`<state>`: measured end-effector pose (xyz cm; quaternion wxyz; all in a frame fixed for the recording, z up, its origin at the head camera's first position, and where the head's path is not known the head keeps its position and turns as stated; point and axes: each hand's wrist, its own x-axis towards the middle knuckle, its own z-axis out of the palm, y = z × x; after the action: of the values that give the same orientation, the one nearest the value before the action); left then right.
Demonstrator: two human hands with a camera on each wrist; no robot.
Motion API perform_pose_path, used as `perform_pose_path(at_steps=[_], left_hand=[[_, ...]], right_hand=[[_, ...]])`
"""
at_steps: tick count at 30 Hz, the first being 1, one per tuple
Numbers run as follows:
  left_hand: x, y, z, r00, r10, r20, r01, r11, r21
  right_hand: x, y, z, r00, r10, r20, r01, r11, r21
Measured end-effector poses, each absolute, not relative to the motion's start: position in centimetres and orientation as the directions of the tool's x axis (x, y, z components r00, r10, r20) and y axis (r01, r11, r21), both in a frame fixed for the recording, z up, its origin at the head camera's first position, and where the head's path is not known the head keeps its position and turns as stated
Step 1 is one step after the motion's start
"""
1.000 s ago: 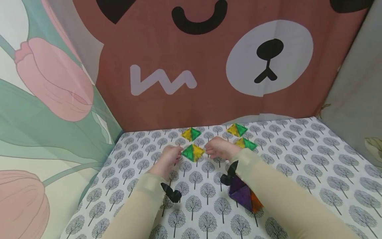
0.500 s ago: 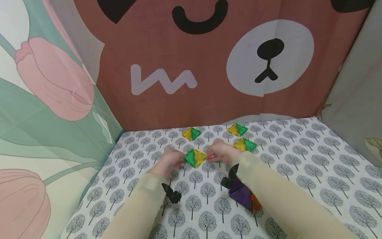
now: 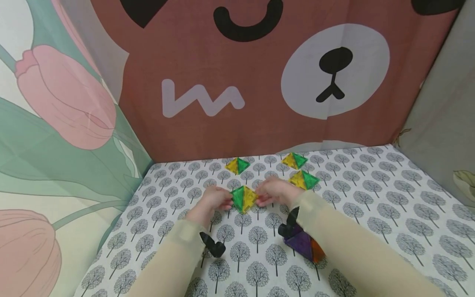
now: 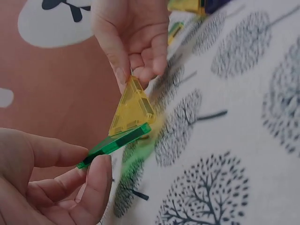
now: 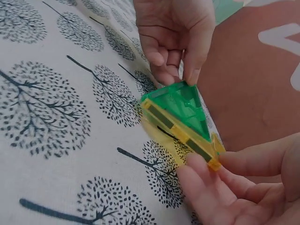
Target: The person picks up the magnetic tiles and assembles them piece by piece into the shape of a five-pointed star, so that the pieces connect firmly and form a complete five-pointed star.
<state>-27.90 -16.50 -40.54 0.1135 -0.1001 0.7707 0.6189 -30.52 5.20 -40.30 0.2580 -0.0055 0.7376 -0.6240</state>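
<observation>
Two translucent magnetic triangle tiles, one green [image 3: 237,199] and one yellow [image 3: 250,198], meet along one edge and stand at an angle to each other. My left hand [image 3: 214,199] pinches the outer corner of the green tile [image 4: 119,141] between thumb and fingers. On the opposite side, my right hand [image 3: 275,191] pinches the far corner of the yellow tile [image 4: 132,111]. In the right wrist view, the yellow tile's edge faces the camera, with the green one behind it. Tinted light from the tiles falls on the tree-patterned cloth [image 4: 225,140] close below.
More yellow-green tile pairs lie on the cloth: one at back left [image 3: 243,165], one at back right [image 3: 299,160], one beside the right wrist [image 3: 310,180]. Purple tiles [image 3: 299,246] and an orange tile [image 3: 317,251] sit partly under the right forearm. A bear-print curtain [image 3: 259,132] closes the back.
The green and yellow tiles have come slightly toward me and tilted. My right hand, earlier apart from the yellow corner, now pinches it; my left hand has moved a little right with the green tile.
</observation>
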Motion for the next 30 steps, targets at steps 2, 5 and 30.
perform_pose_path(at_steps=[2,5,30], left_hand=[[-27.5,-16.3,-40.2,-0.955,-0.004,-0.297,-0.291,0.208,0.934],[-26.8,-16.0,-39.3,-0.954,0.015,-0.300,-0.291,0.212,0.933],[-20.3,-9.3,-40.0,-0.911,0.306,-0.277,-0.138,0.406,0.903]], right_hand=[[-30.1,5.6,-39.9,-0.881,-0.303,-0.364,0.293,0.255,-0.921],[-29.6,6.3,-39.2,-0.901,-0.271,-0.339,0.256,0.299,-0.919],[-26.2,14.5,-37.0,-0.856,-0.430,-0.288,0.077,0.444,-0.893]])
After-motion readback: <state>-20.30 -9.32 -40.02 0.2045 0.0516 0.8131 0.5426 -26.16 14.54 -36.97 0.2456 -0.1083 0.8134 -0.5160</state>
